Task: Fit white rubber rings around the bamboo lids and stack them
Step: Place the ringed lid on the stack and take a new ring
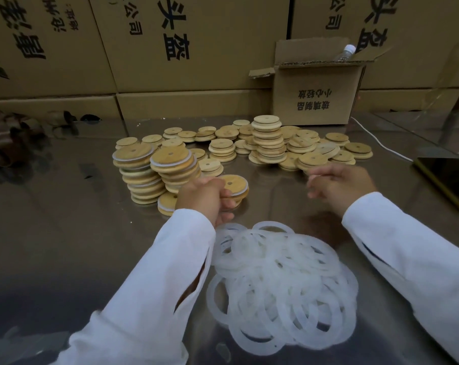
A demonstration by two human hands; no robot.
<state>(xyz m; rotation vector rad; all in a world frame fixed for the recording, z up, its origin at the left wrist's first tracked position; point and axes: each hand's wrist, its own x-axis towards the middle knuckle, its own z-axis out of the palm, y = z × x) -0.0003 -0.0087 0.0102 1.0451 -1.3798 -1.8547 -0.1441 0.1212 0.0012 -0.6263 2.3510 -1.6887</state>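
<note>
Dozens of white rubber rings [281, 285] lie heaped on the steel table [65, 233] nearest the worker, between two white sleeves, where either hand can draw one without reaching. Just beyond the heap, the left hand [204, 198] curls its fingers round a bamboo lid [235, 185] whose rim already shows a white band. It holds the lid level beside the finished stacks [157, 169], apparently ready to be set on top. The right hand [339, 185] hovers apart to the right, motion-blurred; its fingers look loosely bent, but whether they hold anything cannot be told. Farther back, bare lids [270, 143] without rings spread in low piles across the table, set apart from the ringed ones. A phone [449, 180] on a white cable [381, 143] lies at the right edge. Behind, an open carton [317, 98] holds a bottle [347, 51], against a wall of stacked boxes [196, 48].
</note>
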